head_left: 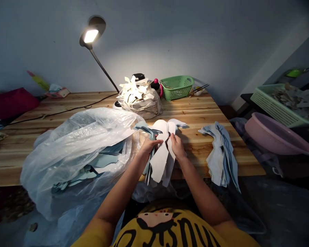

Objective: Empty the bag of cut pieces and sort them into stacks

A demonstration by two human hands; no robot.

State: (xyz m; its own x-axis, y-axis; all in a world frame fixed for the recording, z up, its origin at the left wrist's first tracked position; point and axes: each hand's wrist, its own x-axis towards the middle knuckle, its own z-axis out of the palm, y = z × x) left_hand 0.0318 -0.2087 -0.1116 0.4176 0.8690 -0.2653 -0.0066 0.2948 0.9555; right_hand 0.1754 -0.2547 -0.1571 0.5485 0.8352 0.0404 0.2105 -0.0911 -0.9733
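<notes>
A bunch of white and blue-grey cut fabric pieces (pixel 159 163) hangs over the table's front edge in front of me. My left hand (pixel 149 143) grips the bunch at its left side, thumb across the white piece. On the right side my right hand (pixel 177 144) pinches the white pieces near their narrow middle. To the left, a clear plastic bag (pixel 79 132) lies open with more blue-green pieces (pixel 106 160) in it. A separate stack of blue-grey pieces (pixel 221 154) drapes over the edge on the right.
Behind my hands, a plastic bag of cream scraps (pixel 140 99) stands beside a green basket (pixel 177 87). A lit lamp (pixel 91 34) leans over the back. Off the table's right side are a pink basin (pixel 278 133) and a green crate (pixel 280 106) with scraps.
</notes>
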